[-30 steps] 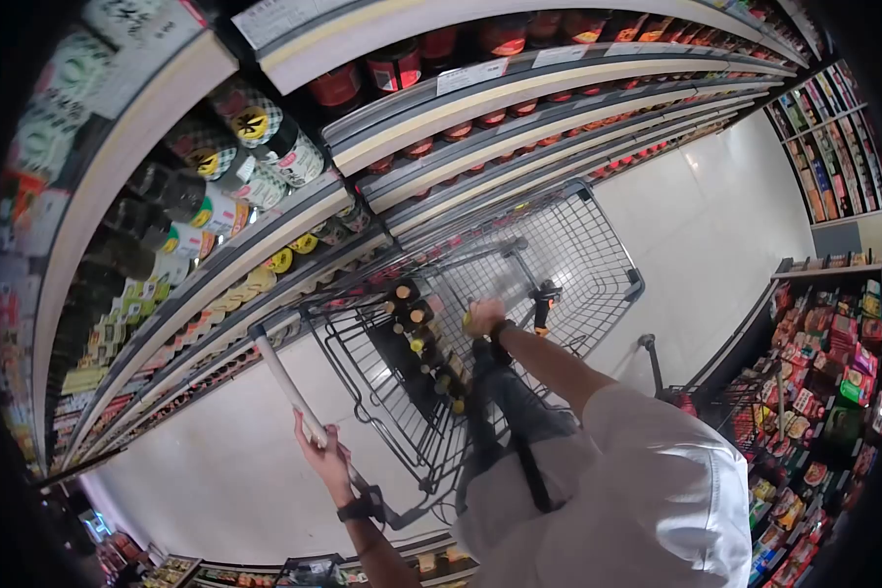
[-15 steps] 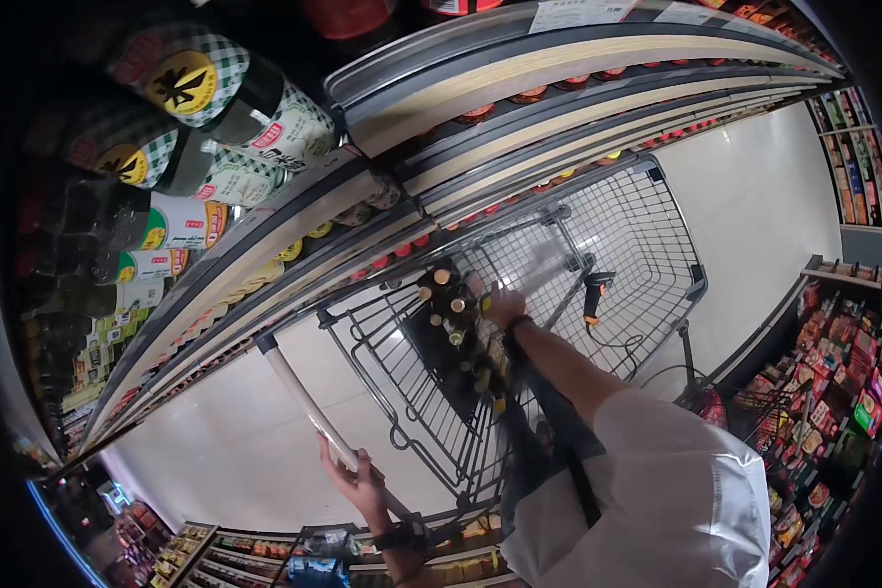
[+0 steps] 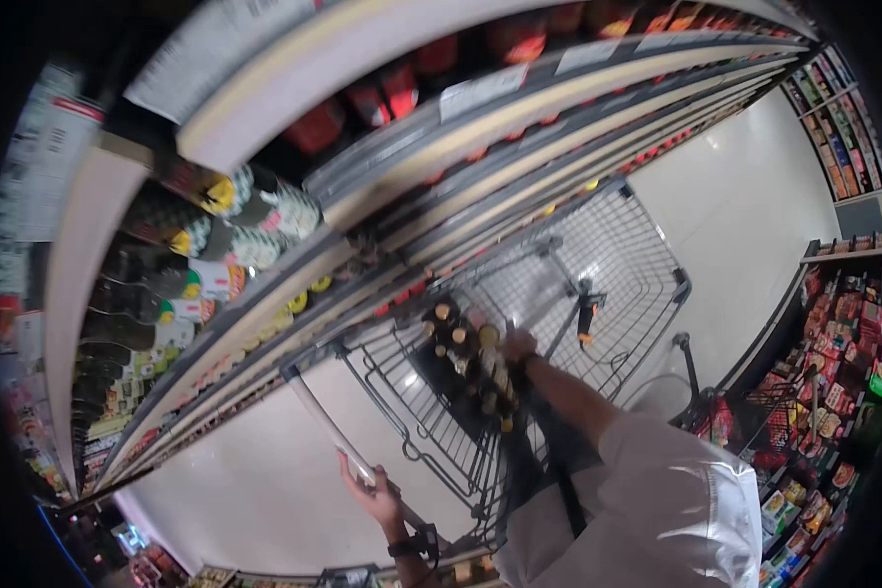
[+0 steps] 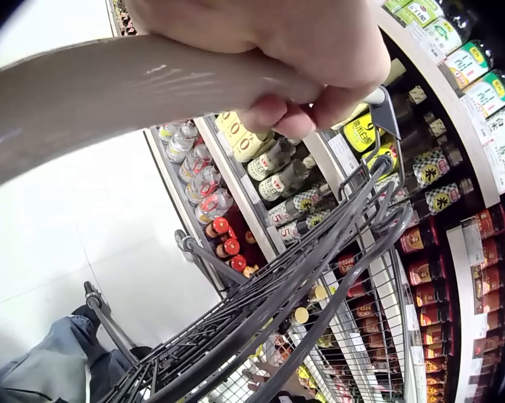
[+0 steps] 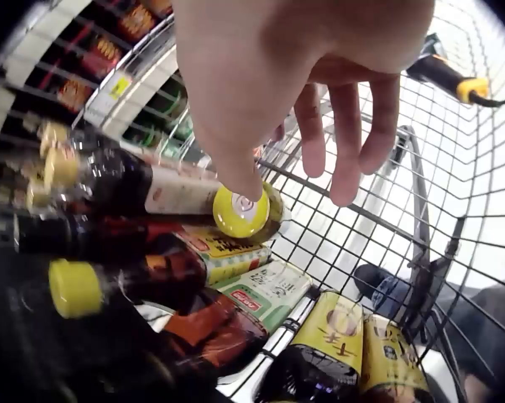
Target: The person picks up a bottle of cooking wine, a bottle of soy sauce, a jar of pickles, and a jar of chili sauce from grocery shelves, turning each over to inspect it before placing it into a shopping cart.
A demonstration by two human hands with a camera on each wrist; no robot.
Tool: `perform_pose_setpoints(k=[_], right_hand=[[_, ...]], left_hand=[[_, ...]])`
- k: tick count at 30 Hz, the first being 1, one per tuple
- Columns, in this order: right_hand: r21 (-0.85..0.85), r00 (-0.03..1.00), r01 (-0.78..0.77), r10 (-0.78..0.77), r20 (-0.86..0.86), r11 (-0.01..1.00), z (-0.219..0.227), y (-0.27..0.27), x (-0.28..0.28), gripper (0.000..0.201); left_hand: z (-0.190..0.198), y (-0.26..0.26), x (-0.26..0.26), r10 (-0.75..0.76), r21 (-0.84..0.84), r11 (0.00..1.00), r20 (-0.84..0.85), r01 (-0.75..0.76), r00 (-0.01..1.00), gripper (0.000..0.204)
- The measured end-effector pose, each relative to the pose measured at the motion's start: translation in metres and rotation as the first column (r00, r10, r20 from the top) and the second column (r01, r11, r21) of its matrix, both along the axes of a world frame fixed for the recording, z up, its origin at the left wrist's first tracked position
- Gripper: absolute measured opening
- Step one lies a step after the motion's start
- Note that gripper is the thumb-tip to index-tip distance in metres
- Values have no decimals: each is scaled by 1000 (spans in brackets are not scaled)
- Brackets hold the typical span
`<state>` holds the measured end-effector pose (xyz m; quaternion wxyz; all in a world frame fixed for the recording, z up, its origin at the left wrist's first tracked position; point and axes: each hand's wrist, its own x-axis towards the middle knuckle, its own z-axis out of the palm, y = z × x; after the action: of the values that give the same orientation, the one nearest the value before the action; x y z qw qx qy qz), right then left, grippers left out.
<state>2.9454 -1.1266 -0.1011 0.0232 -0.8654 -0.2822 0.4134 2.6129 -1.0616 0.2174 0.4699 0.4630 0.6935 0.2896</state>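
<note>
My left hand (image 3: 374, 500) grips the handle of a shopping cart (image 4: 76, 96); in the left wrist view its fingertips curl under the bar. Inside the wire basket, my right hand (image 3: 516, 345) is over a group of dark bottles. The right wrist view shows its thumb right at the yellow lid (image 5: 241, 214) of a container lying on its side, while the other fingers (image 5: 346, 143) hang apart from it, fairly straight. Beside it lie a bottle with a yellow cap (image 5: 76, 288), a green-labelled bottle (image 5: 265, 294) and yellow-labelled bottles (image 5: 336, 327).
Shelves of bottles (image 3: 235, 230) run along the cart's left side. A black-and-orange handheld device (image 3: 587, 318) with a cord hangs in the cart's front part. On the right stands a display of red packages (image 3: 833, 392), with another wire basket (image 3: 769, 416) near it.
My head view has shifted, with the cart now farther right in it. The right hand stays by the bottles in the basket. My left hand remains on the handle.
</note>
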Motion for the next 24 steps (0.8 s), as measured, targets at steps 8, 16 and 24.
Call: perform_pose_setpoints(k=[8, 16, 24], right_hand=[[62, 998, 28, -24, -58, 998, 106, -85, 66, 47], [192, 915, -389, 353, 194, 901, 175, -180, 55, 20], [215, 863, -436, 337, 376, 874, 179, -204, 19, 28]], left_hand=[[16, 6, 10, -45, -29, 999, 57, 46, 997, 78], [2, 0, -3, -121, 89, 989, 72, 115, 990, 77], [-7, -1, -11, -163, 134, 979, 70, 153, 984, 80]])
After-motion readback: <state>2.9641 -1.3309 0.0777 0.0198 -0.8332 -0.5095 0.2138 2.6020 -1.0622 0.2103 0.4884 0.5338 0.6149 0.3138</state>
